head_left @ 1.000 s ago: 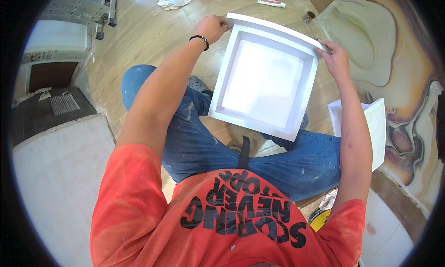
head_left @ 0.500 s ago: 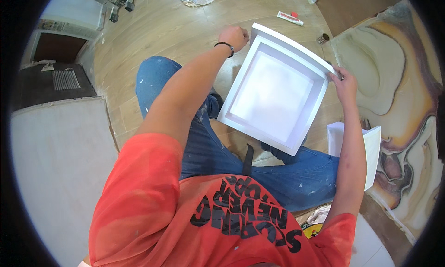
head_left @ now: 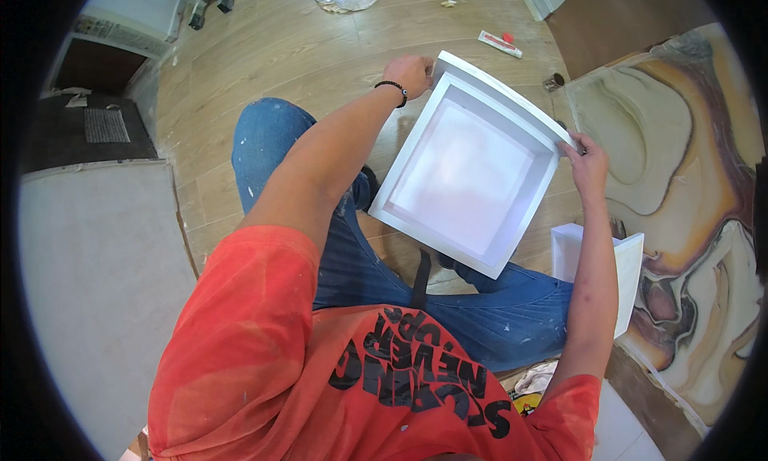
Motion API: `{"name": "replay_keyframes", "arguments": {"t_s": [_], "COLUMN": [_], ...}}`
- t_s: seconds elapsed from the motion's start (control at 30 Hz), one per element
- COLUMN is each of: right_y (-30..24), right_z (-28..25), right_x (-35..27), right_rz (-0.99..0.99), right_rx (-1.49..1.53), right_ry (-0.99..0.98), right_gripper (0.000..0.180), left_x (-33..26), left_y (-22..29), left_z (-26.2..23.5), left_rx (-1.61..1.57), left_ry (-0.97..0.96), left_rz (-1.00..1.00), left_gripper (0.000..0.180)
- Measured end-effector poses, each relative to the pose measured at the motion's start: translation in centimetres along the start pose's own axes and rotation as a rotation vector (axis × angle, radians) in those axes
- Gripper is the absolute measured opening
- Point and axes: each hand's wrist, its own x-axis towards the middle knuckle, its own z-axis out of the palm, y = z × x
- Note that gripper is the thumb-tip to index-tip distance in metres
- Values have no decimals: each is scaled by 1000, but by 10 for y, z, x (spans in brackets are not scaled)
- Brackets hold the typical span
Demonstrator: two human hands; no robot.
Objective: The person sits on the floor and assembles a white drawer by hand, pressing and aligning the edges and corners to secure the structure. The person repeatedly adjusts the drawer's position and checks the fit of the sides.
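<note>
Pinches, in a nearly closed right hand (head_left: 590, 170), the right end of the flat white panel (head_left: 500, 94) edging a white, square, open-topped box (head_left: 466, 171). Curls the left hand (head_left: 409, 76) at the panel's left end; cannot tell whether gripping. Has the box between both hands, extending toward the body.

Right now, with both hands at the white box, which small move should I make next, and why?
Perhaps settle your left hand firmly on the white box's raised panel: it sits at the panel's left end, its grip unclear, while your right hand pinches the other end.
</note>
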Motion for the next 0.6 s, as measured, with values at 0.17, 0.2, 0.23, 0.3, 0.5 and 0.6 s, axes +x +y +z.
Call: {"name": "replay_keyframes", "arguments": {"t_s": [0.17,0.2,0.23,0.3,0.5,0.6], "right_y": [-8,-9,-10,-11,0,-13], "right_z": [2,2,0,-3,-4,3], "right_x": [-4,-4,-3,-1,-2,1], "right_rz": [-39,-45,-17,37,-7,-13], "right_rx": [30,26,1,-49,-51,-46], "right_ry": [18,19,2,-34,-4,-24], "right_gripper": [36,36,37,39,37,36], "left_x": [1,1,1,0,2,8], "left_y": [-10,-10,-9,-8,-19,-55], "left_z": [10,10,8,5,7,37], "left_rx": [-45,-70,-63,-50,60,89], "left_ry": [-1,-10,-3,14,11,50], "left_rz": [-35,-27,-12,15,-90,-181], "left_gripper": [15,14,16,19,22,24]}}
